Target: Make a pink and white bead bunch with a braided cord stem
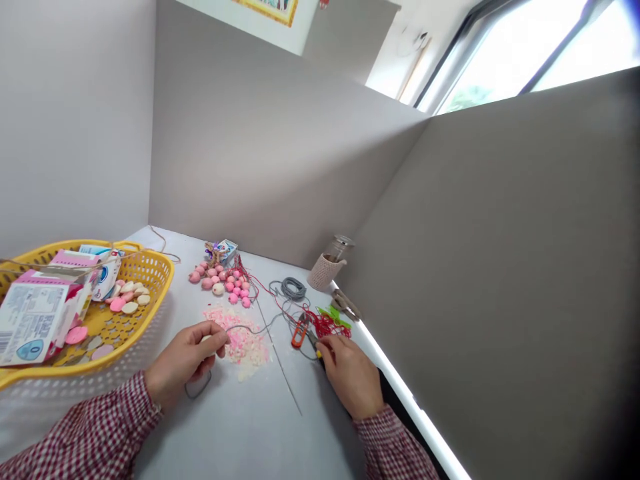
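Grey walls [275, 147] stand left of the grip, beyond it and to its right. Below it lies a pale table [240, 433]; high up, beyond and rightward, a window [515, 50] glows with daylight.

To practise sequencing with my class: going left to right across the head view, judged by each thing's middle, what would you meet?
Yellow basket, left hand, pile of pink and cream shavings, orange-handled snips, right hand.
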`<state>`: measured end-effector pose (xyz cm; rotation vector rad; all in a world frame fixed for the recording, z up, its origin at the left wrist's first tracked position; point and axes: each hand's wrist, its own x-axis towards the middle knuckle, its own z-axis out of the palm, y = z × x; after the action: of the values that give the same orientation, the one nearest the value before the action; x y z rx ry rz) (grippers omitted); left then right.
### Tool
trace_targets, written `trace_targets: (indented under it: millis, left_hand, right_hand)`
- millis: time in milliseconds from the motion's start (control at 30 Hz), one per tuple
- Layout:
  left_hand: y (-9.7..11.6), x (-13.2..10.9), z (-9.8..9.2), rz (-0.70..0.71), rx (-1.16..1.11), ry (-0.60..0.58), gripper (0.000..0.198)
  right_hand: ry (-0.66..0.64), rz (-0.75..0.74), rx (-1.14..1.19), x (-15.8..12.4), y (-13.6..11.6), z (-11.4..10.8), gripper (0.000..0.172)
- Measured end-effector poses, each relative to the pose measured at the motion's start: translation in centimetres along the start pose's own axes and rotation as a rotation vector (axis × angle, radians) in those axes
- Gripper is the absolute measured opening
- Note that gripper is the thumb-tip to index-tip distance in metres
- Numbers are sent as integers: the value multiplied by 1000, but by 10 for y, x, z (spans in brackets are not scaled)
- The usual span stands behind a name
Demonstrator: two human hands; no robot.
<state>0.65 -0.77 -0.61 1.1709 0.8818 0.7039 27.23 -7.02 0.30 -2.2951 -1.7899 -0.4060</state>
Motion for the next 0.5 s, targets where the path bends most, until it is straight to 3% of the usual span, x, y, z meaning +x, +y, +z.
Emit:
trace_targets:
  millis: [133, 233, 367, 500]
  left_hand:
    - [-3, 3, 1, -8, 19, 22, 42]
    - [3, 2, -3, 24, -100, 14, 43]
    - [18, -1, -15, 171, -275, 16, 36]
    - [31, -8, -18, 262, -273, 21, 30]
  right_hand:
    - [-123, 160, -31, 16, -30, 6, 27]
    - [-173, 254, -41, 31, -44, 17, 36]
    - [-249, 312, 15, 43, -40, 20, 29]
    - [-298, 282, 99, 39, -20, -1, 22]
